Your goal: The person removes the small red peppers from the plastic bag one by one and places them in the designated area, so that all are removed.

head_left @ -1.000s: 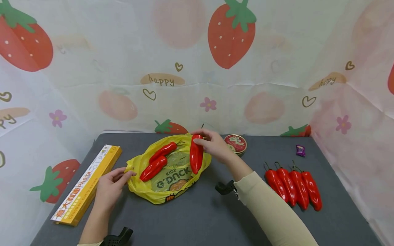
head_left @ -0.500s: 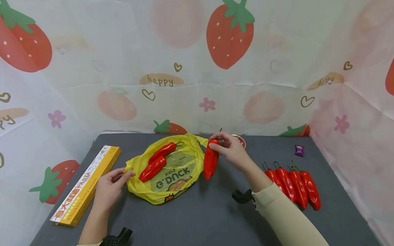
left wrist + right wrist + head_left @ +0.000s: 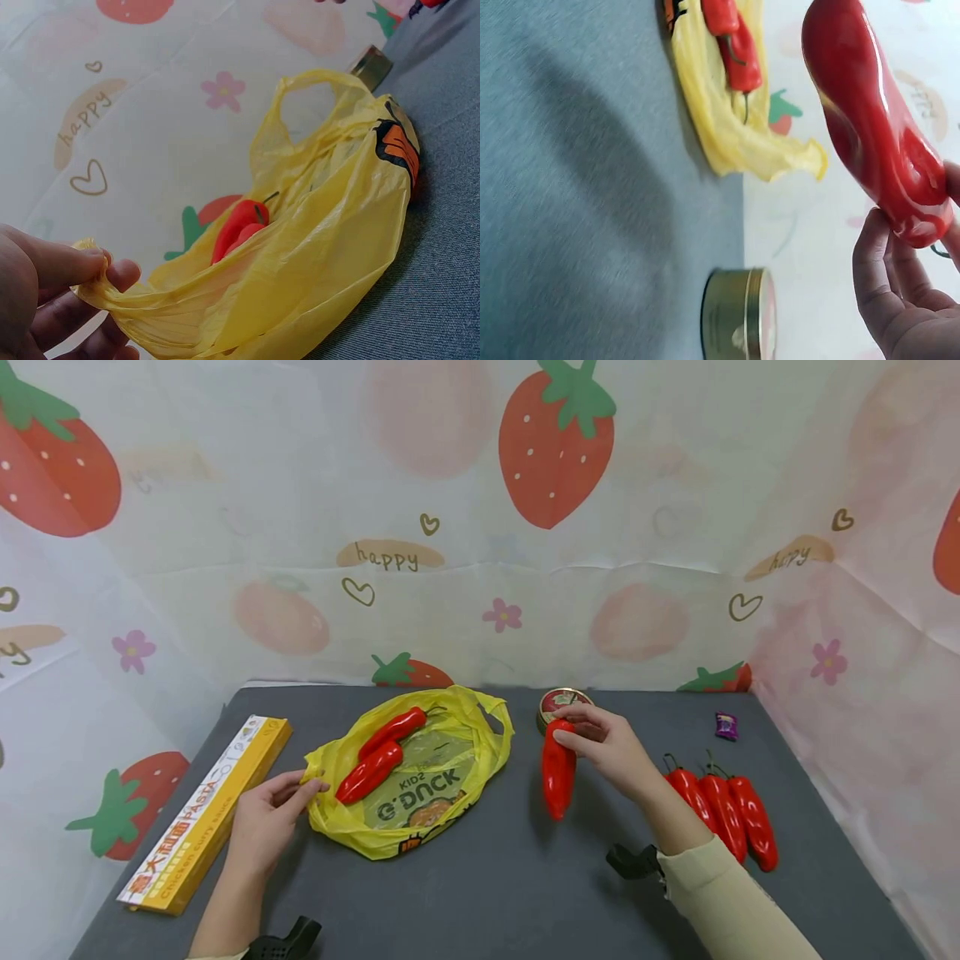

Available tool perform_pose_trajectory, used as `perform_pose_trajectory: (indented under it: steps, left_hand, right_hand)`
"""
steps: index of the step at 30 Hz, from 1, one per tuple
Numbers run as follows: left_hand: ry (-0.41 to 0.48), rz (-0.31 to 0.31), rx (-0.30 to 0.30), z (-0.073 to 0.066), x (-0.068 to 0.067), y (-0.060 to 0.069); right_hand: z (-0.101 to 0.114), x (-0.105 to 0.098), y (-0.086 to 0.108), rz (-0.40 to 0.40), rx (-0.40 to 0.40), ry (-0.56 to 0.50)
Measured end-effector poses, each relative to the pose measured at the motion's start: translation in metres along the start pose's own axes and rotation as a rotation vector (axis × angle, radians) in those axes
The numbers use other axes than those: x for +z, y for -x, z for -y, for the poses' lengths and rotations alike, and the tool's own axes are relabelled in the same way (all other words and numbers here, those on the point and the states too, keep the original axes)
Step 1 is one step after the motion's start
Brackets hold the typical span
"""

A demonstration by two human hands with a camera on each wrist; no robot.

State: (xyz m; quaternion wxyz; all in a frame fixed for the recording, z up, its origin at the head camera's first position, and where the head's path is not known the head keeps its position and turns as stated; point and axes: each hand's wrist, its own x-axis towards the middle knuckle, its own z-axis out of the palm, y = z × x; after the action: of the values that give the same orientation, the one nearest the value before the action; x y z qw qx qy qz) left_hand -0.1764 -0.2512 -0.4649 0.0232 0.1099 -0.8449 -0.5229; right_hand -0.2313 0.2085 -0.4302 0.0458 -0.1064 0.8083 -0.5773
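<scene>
A creased off-white sheet backdrop (image 3: 465,527), printed with large red strawberries (image 3: 557,460), 3 pink flowers (image 3: 502,615) and brown outlined hearts (image 3: 358,592), rises behind a flat dark grey cloth-textured tabletop (image 3: 480,902). Soft shadows lie across the tabletop.

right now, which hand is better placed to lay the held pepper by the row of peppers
Probably the right hand: it grips the held pepper and is nearer the row of peppers, while the left hand pinches the yellow bag.

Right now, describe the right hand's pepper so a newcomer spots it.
At the dark grey table, look right of the yellow bag. There the right hand holds a glossy red pepper, tip down. Unlike the other red peppers, it is held aloft.
</scene>
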Motion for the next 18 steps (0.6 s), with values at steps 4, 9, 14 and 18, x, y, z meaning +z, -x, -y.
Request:
perform_pose_trajectory:
  steps: [4, 9, 14, 18]
  left_hand:
    - [0.002, -0.001, 0.001, -0.001, 0.001, 0.0]
    - [0.003, 0.0, -0.007, -0.002, 0.001, 0.0]
    - [0.0, 0.007, -0.005, -0.004, 0.001, 0.0]
    - [-0.001, 0.013, -0.012, -0.003, 0.0, 0.0]
  right_hand:
    - [-0.009, -0.01, 0.006, -0.023, 0.015, 0.04]
    - [-0.018, -0.023, 0.016, -0.052, 0.034, 0.061]
    - [-0.028, -0.035, 0.026, -0.061, 0.056, 0.111]
    - [-0.036, -0.044, 0.034, -0.062, 0.076, 0.17]
